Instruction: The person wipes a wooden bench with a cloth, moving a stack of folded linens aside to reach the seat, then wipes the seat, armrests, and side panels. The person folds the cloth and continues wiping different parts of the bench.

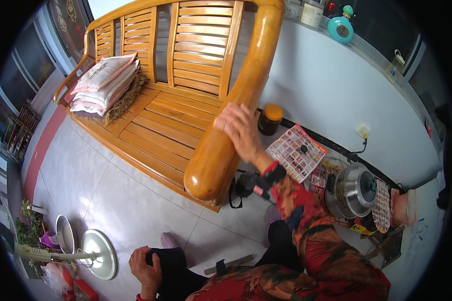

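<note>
My right hand (240,129) lies with slightly spread fingers on top of the thick, rounded armrest (214,161) of a glossy wooden slatted bench (165,124). A black band is round that wrist. My left hand (147,269) rests over the knee of my black trousers (173,263), its fingers bent downward. No object shows in either hand. At the bench's far end a stack of white and pink cushions (105,84) lies on a brown fringed mat (126,101).
Right of the bench stand a jar with an orange lid (273,113), printed sheets (297,150) and a lidded metal pot (356,190). Lower left are a round lamp (98,254), a metal basin (65,234) and a plant (26,225). A turquoise bottle (341,29) stands on the sill.
</note>
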Demonstrator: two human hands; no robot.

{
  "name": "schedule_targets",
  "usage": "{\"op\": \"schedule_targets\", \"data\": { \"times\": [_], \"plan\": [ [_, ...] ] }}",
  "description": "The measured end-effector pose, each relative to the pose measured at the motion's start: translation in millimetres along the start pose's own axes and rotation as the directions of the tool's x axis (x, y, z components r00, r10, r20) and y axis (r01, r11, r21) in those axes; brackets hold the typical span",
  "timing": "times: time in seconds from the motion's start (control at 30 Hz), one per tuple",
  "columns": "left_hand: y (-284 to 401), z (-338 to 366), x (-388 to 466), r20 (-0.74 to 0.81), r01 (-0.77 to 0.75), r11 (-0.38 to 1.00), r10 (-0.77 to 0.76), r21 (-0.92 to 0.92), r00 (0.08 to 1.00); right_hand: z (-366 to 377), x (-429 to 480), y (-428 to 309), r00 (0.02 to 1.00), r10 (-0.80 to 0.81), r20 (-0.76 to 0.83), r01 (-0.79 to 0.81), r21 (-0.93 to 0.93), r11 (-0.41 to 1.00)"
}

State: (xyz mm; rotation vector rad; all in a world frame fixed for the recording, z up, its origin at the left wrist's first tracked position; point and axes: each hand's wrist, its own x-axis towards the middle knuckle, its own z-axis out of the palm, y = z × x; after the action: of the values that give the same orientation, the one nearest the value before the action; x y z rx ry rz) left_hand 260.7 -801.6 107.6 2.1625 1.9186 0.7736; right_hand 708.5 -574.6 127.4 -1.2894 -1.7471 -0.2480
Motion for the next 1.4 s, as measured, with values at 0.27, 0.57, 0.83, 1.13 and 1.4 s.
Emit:
{"op": "schedule_targets", "data": {
  "times": [0.27, 0.57, 0.83, 1.13, 1.4],
  "plan": [
    [-11, -7, -10, -0.037, 0.014, 1.000, -0.014, -0.004, 0.999, -10, -70, -161, 1.000, -0.027, -0.011, 0.027, -0.003, 1.000],
    [-17, -20, -14, -0.019, -0.035, 0.997, 0.036, 0.066, 0.999, -4, -71, -148, 0.992, 0.012, -0.123, 0.005, 0.137, 0.991],
    [-9, -13, -1, 0.011, -0.049, 0.997, 0.049, 0.061, 0.999, 3, -13, -44, 0.954, 0.197, -0.228, -0.159, 0.172, 0.972],
    [4, -10, 10, 0.038, -0.058, 0.997, 0.056, 0.054, 0.998, 18, 51, 103, 0.956, 0.207, -0.207, -0.198, 0.062, 0.978],
    [6, -10, 7, 0.021, -0.050, 0.992, 0.048, 0.113, 0.999, 22, 54, 106, 0.970, 0.101, -0.220, -0.117, -0.062, 0.991]
  ]
}}
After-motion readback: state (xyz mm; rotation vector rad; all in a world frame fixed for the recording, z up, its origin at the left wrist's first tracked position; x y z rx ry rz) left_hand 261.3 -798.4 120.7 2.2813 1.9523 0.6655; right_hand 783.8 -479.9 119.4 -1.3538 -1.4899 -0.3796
